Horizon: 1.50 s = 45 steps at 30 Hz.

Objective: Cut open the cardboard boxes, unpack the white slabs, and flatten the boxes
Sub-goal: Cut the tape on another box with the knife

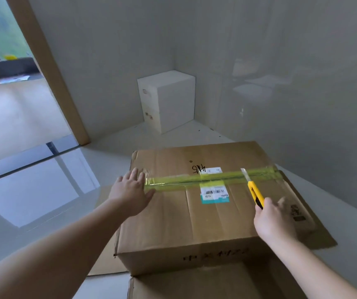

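A large brown cardboard box point(173, 221) stands on the floor in front of me, its top flaps sealed by a strip of yellow-green tape point(173, 184) over a shipping label point(214, 194). My left hand point(131, 190) lies flat, fingers spread, on the box top at the tape's left end. My right hand point(274, 221) grips a yellow utility knife point(254, 190). The extended blade tip rests on the tape near its right end. White slabs point(169, 100) stand stacked in the far corner.
Flattened cardboard point(106, 255) lies on the floor under and beside the box, and more cardboard point(216, 285) shows at the bottom edge. Grey walls close in behind and to the right. A wooden door frame point(50, 67) opens to another room on the left.
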Each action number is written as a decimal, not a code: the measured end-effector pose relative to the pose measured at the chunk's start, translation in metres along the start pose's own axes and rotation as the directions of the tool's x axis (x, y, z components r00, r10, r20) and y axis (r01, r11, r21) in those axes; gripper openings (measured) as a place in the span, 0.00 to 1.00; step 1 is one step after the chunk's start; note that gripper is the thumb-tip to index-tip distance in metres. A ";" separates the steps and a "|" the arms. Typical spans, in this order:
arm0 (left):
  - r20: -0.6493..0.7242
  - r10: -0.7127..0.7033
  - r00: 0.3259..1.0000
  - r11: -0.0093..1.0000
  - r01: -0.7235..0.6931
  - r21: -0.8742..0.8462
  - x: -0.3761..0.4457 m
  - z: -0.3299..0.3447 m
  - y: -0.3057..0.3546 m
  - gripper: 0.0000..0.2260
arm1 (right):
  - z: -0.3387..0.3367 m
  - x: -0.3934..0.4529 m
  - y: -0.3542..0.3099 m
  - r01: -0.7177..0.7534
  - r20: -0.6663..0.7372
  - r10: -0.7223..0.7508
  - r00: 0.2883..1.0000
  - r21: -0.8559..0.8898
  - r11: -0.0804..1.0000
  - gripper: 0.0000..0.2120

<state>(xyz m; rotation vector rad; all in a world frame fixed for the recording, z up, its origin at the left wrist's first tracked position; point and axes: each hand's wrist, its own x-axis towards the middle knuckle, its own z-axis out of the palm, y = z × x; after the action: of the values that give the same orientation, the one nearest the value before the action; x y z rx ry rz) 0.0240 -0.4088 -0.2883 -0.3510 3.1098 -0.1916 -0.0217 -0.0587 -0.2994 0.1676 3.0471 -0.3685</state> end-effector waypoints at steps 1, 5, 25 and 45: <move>-0.022 0.037 0.999 0.999 -0.038 -0.021 0.016 -0.004 0.000 0.33 | 0.003 -0.008 -0.004 -0.022 0.011 0.022 1.000 -0.003 1.000 0.14; -0.044 0.101 0.994 0.991 -0.104 -0.080 0.076 -0.010 0.007 0.32 | 0.014 -0.028 -0.027 -0.187 0.098 0.183 0.978 0.028 0.982 0.14; 0.018 0.058 0.998 0.984 -0.054 -0.169 0.177 0.041 -0.014 0.36 | 0.019 -0.013 -0.074 -0.466 0.142 0.448 0.883 0.141 0.873 0.11; 0.138 -0.114 0.984 0.993 0.117 -0.015 0.031 0.044 -0.043 0.48 | 0.012 -0.004 -0.091 -0.334 0.275 0.265 0.924 0.246 0.910 0.07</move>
<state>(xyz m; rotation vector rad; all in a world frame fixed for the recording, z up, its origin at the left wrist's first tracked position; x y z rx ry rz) 0.0042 -0.4625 -0.3265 -0.5224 2.9606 -0.1264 -0.0275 -0.1502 -0.2892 0.5611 2.6586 -0.7476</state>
